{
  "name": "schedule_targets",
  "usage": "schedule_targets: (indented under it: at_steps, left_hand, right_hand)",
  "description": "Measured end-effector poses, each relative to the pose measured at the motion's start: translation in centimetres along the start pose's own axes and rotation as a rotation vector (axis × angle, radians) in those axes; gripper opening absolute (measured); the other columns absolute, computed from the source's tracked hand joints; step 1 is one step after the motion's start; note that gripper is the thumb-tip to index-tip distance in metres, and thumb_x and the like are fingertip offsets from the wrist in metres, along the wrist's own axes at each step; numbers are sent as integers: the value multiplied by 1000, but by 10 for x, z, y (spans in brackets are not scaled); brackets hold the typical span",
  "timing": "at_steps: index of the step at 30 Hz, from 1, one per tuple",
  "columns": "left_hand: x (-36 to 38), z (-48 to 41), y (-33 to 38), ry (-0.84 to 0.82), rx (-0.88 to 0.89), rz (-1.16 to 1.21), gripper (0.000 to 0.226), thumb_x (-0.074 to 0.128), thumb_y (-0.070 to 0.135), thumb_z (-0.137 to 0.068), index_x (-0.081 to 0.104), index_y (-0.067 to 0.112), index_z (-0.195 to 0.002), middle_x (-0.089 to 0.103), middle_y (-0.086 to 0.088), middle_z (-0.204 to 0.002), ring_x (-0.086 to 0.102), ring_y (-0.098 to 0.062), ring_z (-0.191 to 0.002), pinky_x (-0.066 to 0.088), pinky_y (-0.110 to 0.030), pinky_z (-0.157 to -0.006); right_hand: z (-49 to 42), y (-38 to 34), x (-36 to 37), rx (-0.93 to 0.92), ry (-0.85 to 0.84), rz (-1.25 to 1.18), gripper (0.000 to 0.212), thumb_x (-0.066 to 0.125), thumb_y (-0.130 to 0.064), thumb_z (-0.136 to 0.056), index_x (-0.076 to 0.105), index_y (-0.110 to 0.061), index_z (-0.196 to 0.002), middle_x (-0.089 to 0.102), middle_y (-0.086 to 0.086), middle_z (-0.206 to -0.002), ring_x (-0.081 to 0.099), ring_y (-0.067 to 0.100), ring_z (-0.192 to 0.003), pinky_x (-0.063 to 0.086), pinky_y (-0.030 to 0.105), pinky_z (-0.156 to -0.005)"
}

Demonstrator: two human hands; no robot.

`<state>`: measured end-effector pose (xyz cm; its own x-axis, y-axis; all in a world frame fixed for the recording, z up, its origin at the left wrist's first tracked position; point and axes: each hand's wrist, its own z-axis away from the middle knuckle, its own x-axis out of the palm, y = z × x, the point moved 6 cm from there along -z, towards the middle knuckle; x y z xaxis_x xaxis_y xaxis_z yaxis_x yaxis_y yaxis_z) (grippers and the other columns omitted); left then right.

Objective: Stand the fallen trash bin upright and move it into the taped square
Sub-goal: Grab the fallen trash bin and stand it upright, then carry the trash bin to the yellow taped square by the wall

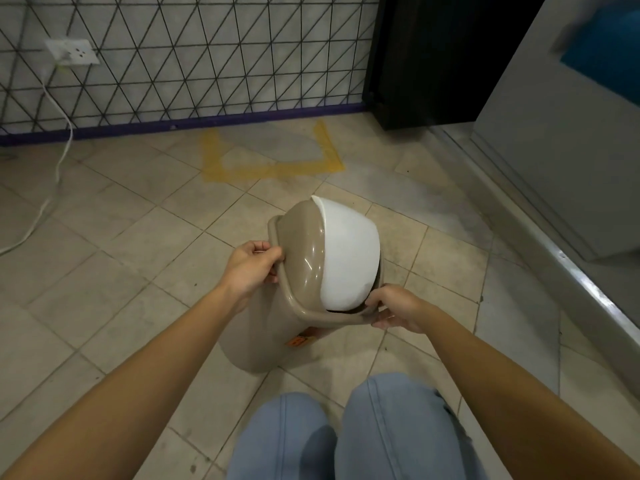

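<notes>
The tan trash bin (298, 271) is in both hands, near the middle of the tiled floor (131, 244), tipped so its domed top leans away toward the far wall; whether its base is touching the tiles or lifted just clear of them I cannot tell. The left hand (251, 270) is clenched on the left edge of the lid's rim, thumb on top and fingers curled under. The right hand (396, 308) pinches the near right part of the same rim, just below the white swing flap (349, 251). An orange sticker (300, 340) shows low on the bin's near side. The yellow taped square (273, 157) lies farther off, against the purple skirting of the wire-patterned wall (194, 53), and the bin is well short of it. To the far left a white cable (60, 143) drops from a wall socket (72, 51) to the floor. The person's knees in pale blue jeans (353, 434) are nearest, below the bin.
</notes>
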<state>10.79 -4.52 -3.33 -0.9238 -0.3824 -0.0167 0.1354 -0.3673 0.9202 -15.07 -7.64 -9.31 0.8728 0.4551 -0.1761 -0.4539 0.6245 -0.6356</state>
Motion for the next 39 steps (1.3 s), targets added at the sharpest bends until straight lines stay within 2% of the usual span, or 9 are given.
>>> schedule_targets:
  at_steps: [5, 11, 20, 26, 32, 33, 34, 36, 39]
  left_hand:
    - [-8, -1, -3, 8, 12, -2, 14, 60, 8, -79, 58, 6, -93, 58, -3, -68, 53, -12, -55, 48, -26, -55]
    - [-9, -5, -15, -26, -3, -25, 17, 56, 8, -83, 56, 5, -100, 59, -8, -76, 54, -21, -64, 51, -34, -61]
    - [-17, -5, -31, -39, -41, -79, 20, 50, 7, -88, 55, 4, -108, 61, -10, -85, 60, -23, -69, 54, -32, -64]
    - [-26, -3, -32, -31, -42, -78, 23, 48, 5, -90, 56, 5, -112, 62, -10, -87, 61, -24, -72, 54, -32, -66]
    - [-25, -1, -34, -11, -35, -93, 32, 47, 7, -91, 53, 5, -122, 62, -7, -84, 61, -20, -71, 53, -29, -63]
    - [-26, -1, -34, 7, -14, -128, 35, 48, 9, -91, 51, 7, -126, 62, -6, -88, 61, -19, -74, 53, -29, -65]
    - [-28, -1, -33, 42, 34, -205, 39, 51, 13, -91, 49, 10, -129, 61, -5, -94, 61, -18, -80, 52, -29, -69]
    - [-31, 1, -24, 124, 205, -399, 45, 56, 20, -88, 47, 16, -132, 58, 0, -111, 59, -16, -96, 47, -26, -78]
    - [-30, 9, -14, 124, 380, -432, 51, 56, 20, -84, 46, 25, -134, 53, 5, -127, 51, -7, -106, 43, -24, -86]
  right_hand:
    - [11, -14, -13, -70, -8, -1, 15, 60, -11, -78, 57, -9, -93, 56, 9, -93, 58, 22, -80, 53, 29, -64]
    - [21, -27, -26, -116, 12, 51, 42, 68, -10, -74, 49, -9, -112, 61, 8, -96, 63, 17, -82, 53, 23, -54]
    - [19, -31, -23, -161, 83, 120, 63, 77, -16, -69, 35, -19, -115, 57, 4, -97, 65, 16, -82, 56, 26, -59]
    - [17, -25, -9, -165, 31, 160, 78, 78, -19, -67, 32, -16, -131, 56, 8, -111, 63, 20, -94, 57, 31, -69]
    - [19, -27, -9, -197, 41, 177, 89, 80, -21, -65, 28, -13, -138, 55, 4, -109, 62, 16, -92, 56, 26, -63]
    - [20, -29, -9, -233, 62, 225, 95, 81, -24, -64, 24, -15, -140, 53, 2, -112, 60, 16, -96, 56, 27, -66]
    - [20, -33, -11, -288, 99, 300, 103, 83, -28, -62, 19, -17, -142, 48, 2, -121, 56, 17, -105, 56, 31, -77]
    - [25, -43, -12, -418, 173, 456, 119, 85, -39, -56, 8, -22, -145, 28, 4, -142, 37, 21, -130, 42, 43, -104]
    - [33, -54, -8, -553, 186, 537, 136, 89, -45, -44, 1, -25, -146, 16, 0, -148, 19, 20, -139, 27, 45, -114]
